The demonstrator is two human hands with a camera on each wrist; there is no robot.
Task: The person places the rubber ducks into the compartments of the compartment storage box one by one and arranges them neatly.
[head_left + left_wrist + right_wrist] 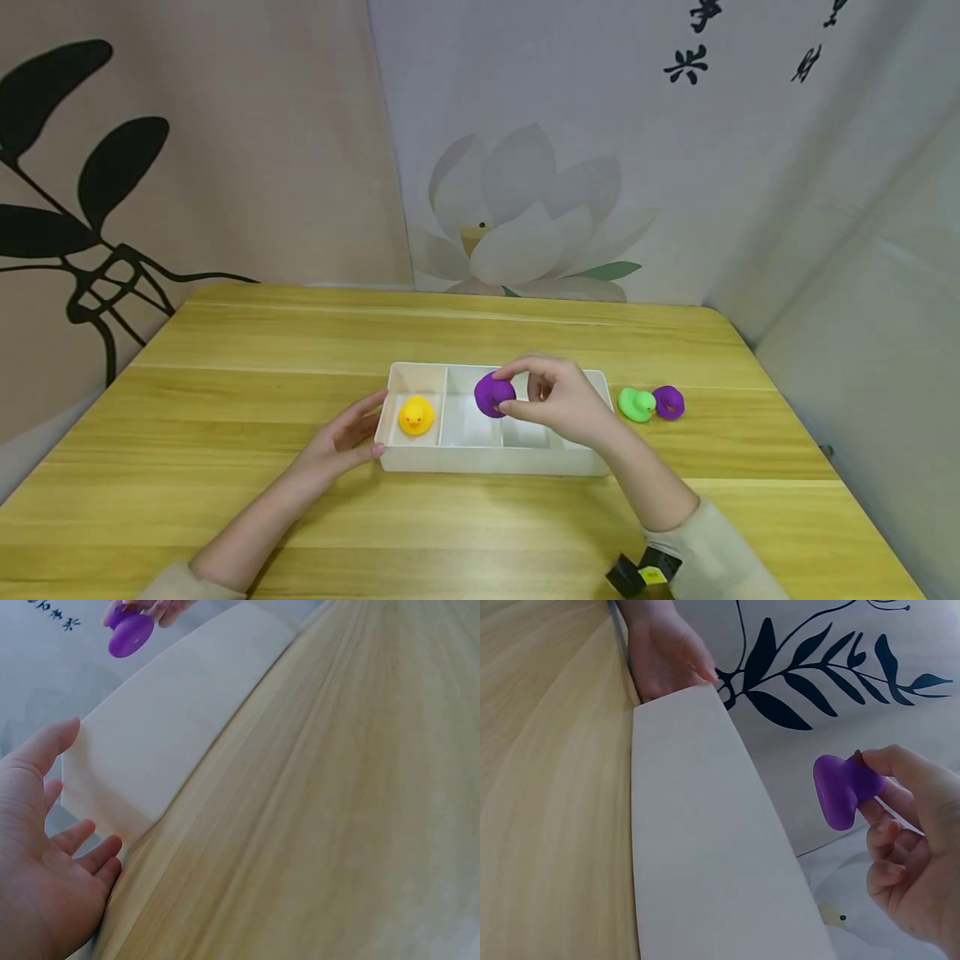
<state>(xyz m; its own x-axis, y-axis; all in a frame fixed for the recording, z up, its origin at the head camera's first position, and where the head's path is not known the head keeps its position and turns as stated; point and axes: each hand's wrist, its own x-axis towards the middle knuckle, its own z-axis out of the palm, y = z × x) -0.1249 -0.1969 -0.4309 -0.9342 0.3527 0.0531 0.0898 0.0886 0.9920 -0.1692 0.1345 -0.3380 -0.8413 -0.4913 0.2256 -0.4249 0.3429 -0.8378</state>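
A white divided box (495, 461) sits on the wooden table. My right hand (567, 402) pinches a purple rubber duck (491, 395) between thumb and fingers, over the middle compartments. In the right wrist view the duck (840, 791) hangs clear above the box's rim. A yellow rubber duck (416, 415) lies in the leftmost compartment. My left hand (333, 442) rests against the box's left end, its fingers loosely bent and the thumb at the near corner. The right hand and forearm hide part of the right compartments.
Right of the box, a green rubber duck (636, 405) and another purple duck (668, 402) lie side by side on the table (262, 350). A black device (643, 573) with a yellow label is at the right sleeve. Printed cloth (570, 100) hangs behind the table.
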